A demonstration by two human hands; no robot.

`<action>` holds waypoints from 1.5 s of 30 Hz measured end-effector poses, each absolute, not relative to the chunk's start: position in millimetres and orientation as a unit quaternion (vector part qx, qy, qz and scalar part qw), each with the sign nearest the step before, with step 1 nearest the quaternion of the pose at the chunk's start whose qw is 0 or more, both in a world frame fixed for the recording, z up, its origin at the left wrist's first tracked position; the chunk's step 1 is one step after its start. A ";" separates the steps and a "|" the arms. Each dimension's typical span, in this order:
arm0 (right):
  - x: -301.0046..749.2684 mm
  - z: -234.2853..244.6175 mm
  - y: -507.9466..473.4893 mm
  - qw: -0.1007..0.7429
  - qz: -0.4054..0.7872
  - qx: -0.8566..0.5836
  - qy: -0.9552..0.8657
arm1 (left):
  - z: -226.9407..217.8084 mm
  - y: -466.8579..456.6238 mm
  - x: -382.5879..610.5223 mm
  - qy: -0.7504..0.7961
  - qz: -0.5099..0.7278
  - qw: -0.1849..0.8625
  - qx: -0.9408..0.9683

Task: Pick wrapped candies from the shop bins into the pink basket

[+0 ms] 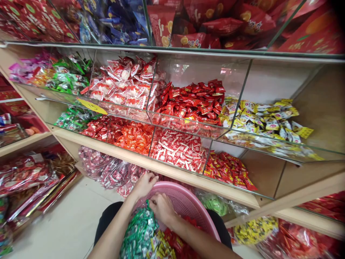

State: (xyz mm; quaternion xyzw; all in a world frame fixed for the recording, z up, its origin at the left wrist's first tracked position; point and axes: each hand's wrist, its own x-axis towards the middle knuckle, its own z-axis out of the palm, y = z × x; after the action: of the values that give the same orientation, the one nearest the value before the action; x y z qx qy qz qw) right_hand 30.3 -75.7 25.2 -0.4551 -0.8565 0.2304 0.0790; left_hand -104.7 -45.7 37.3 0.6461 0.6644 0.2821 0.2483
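Observation:
A pink plastic basket [198, 201] rests between my knees. In it lie green-wrapped candies [141, 228], yellow-and-white packets [160, 246] and red packets [179, 242]. My left hand [145, 185] is above the basket's far left rim, its fingers curled and drawn together; what they hold, if anything, I cannot make out. Over the green candies, my right hand [162, 208] is closed in a pinch. A green wrapper end shows right by its fingertips, but the grip itself is hidden.
Glass-fronted shelves of wrapped candy stand ahead, with a wooden shelf edge [129, 149] just beyond the basket. A yellow price tag [92, 106] hangs on the glass. Bagged candies [107, 172] sit under the shelf, more bags [256, 230] at right. Pale floor [67, 212] shows at left.

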 end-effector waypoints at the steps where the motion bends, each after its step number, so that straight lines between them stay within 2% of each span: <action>1: 31.5 26.9 -75.3 0.088 0.235 -0.454 -0.855 | 37.2 -45.7 -104.7 0.664 0.282 0.247 0.647; 7: 40.3 29.7 -68.8 0.196 0.294 -0.438 -0.826 | 35.3 -44.6 -105.9 0.662 0.284 0.240 0.651; 11: 46.6 24.0 -67.2 0.247 0.397 -0.384 -0.797 | 34.0 -43.5 -106.5 0.661 0.283 0.238 0.653; 17: 54.0 12.4 -76.4 0.162 0.564 -0.290 -0.756 | 35.0 -44.2 -106.3 0.660 0.279 0.242 0.654; 29: 54.5 6.4 -109.1 0.055 0.622 -0.308 -0.718 | 34.0 -43.9 -106.3 0.661 0.279 0.247 0.651; 32: 54.5 5.8 -113.8 0.049 0.567 -0.332 -0.753 | 33.1 -44.0 -106.7 0.660 0.280 0.249 0.651; 37: 66.6 33.9 -95.9 0.085 0.350 -0.372 -0.855 | 30.8 -44.3 -108.3 0.662 0.284 0.248 0.648; 42: 86.5 43.3 -71.7 -0.033 0.161 -0.455 -0.875 | 29.4 -43.6 -108.3 0.660 0.287 0.250 0.647; 45: 88.8 29.0 -71.7 -0.084 0.132 -0.464 -0.872 | 30.1 -43.2 -107.4 0.660 0.288 0.250 0.647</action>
State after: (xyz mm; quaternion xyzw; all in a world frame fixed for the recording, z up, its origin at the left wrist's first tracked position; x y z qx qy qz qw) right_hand 88.8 -71.7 29.0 -0.4643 -0.8718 0.1316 -0.0838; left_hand -107.4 -43.2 30.1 0.6473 0.6603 0.2878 0.2495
